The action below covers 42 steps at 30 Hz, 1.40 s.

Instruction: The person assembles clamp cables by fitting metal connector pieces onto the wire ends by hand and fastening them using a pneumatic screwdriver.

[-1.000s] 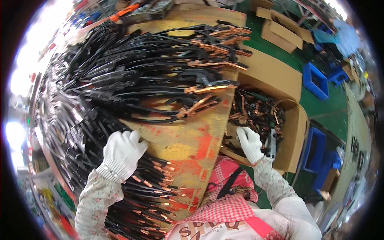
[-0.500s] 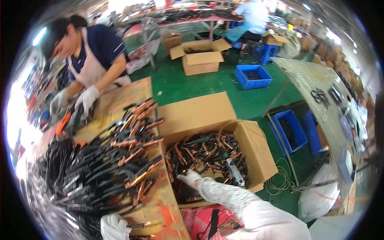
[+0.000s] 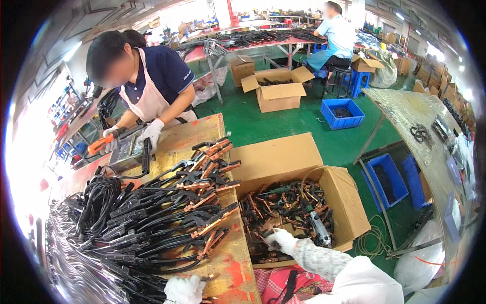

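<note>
Honestly, the gloved right hand, curled around a clamp in the cardboard box, could snag tangled neighbours; left hand rests loosely closed on the table.

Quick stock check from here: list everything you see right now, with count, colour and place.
clamps with cables: a big pile, black with copper jaws, on the wooden table
open cardboard box: one, brown, right of the table, holding loose clamps
second cardboard box: one, brown, on the green floor
blue bins: several, on the floor to the right
co-worker: one, dark shirt and pale apron, at the table's far end
seated person: one, light blue top, at the far bench
left hand: white glove, at the table's near edge
right hand: white glove, inside the box among the clamps
</note>
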### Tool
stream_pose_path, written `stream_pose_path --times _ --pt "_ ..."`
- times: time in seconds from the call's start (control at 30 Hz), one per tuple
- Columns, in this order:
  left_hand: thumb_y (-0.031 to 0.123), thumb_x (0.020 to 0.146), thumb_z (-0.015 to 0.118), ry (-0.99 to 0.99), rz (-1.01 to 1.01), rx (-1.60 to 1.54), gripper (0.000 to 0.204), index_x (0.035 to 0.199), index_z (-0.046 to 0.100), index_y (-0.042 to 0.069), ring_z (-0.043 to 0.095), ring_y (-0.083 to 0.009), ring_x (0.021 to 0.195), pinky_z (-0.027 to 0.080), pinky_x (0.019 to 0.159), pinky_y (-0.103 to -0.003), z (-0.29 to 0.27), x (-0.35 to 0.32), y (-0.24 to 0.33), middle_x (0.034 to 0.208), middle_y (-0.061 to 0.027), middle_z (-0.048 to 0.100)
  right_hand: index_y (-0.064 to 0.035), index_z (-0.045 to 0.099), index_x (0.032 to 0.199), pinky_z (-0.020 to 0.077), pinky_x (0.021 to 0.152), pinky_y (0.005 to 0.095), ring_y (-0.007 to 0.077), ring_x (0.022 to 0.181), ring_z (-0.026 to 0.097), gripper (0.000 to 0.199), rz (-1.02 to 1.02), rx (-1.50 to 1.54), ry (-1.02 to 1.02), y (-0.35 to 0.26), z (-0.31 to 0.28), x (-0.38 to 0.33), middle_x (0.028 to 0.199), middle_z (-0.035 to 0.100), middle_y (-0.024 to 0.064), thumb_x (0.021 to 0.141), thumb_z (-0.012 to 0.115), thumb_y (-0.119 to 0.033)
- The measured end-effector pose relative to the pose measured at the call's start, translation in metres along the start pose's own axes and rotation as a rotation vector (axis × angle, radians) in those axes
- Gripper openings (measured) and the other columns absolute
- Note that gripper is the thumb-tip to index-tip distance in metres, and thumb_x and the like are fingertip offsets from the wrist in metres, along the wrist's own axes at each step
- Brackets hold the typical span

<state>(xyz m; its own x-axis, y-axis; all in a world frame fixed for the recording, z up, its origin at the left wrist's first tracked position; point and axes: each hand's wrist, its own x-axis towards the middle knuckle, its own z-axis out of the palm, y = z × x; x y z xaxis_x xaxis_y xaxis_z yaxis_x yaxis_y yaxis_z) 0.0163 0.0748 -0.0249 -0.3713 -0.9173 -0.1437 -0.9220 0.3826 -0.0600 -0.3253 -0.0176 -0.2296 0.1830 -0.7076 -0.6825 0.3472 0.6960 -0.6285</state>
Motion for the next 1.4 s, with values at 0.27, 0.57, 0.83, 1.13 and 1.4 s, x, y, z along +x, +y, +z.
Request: stream_pose_path --times 0.27,0.57,0.83,1.13,1.4 --pt "0.03 0.089 0.067 0.099 -0.095 -0.3 0.017 0.081 0.068 0.015 0.063 -0.0353 0.056 0.05 0.05 -0.046 -0.01 -0.013 0.005 0.063 -0.0132 0.062 -0.0104 0.064 0.113 0.0429 0.053 0.0237 0.0097 0.061 0.056 0.025 -0.091 -0.244 -0.269 -0.083 0.051 -0.111 0.087 0.065 -0.0013 0.099 0.059 -0.031" --pt "0.028 0.095 0.061 0.225 -0.074 -0.587 0.025 0.115 0.07 0.016 0.067 -0.0291 0.072 0.053 0.062 -0.039 -0.026 -0.006 0.003 0.086 -0.0091 0.068 -0.012 0.066 0.103 0.0527 0.068 0.0372 0.0253 0.081 0.066 0.028 -1.269 -1.374 -0.436 -0.068 0.151 -0.129 0.089 0.063 0.0058 0.081 0.076 -0.026" --pt "0.031 0.095 0.062 0.124 -0.118 -0.677 0.026 0.114 0.072 0.018 0.07 -0.0305 0.081 0.056 0.067 -0.04 -0.027 -0.006 0.014 0.093 -0.0089 0.072 -0.0099 0.066 0.106 0.0511 0.068 0.0386 0.026 0.08 0.063 0.037 -1.337 -1.427 -0.432 -0.055 0.162 -0.13 0.09 0.062 0.0058 0.075 0.08 -0.026" --pt "0.034 0.093 0.062 -0.128 -0.153 -0.619 0.023 0.101 0.076 0.018 0.07 -0.0307 0.075 0.055 0.066 -0.041 -0.036 0.002 0.017 0.08 -0.0103 0.071 -0.0105 0.064 0.107 0.0499 0.066 0.0408 0.0285 0.081 0.063 0.037 -1.326 -1.317 -0.612 -0.058 0.159 -0.124 0.09 0.062 0.0069 0.075 0.079 -0.021" --pt "0.034 0.094 0.061 0.006 -0.165 -0.829 0.024 0.104 0.076 0.018 0.071 -0.032 0.078 0.056 0.069 -0.041 -0.032 -0.002 0.011 0.085 -0.0117 0.073 -0.0128 0.067 0.108 0.0507 0.072 0.0402 0.0279 0.084 0.064 0.039 -1.343 -1.506 -0.566 -0.07 0.161 -0.124 0.094 0.066 0.0047 0.073 0.079 -0.022"
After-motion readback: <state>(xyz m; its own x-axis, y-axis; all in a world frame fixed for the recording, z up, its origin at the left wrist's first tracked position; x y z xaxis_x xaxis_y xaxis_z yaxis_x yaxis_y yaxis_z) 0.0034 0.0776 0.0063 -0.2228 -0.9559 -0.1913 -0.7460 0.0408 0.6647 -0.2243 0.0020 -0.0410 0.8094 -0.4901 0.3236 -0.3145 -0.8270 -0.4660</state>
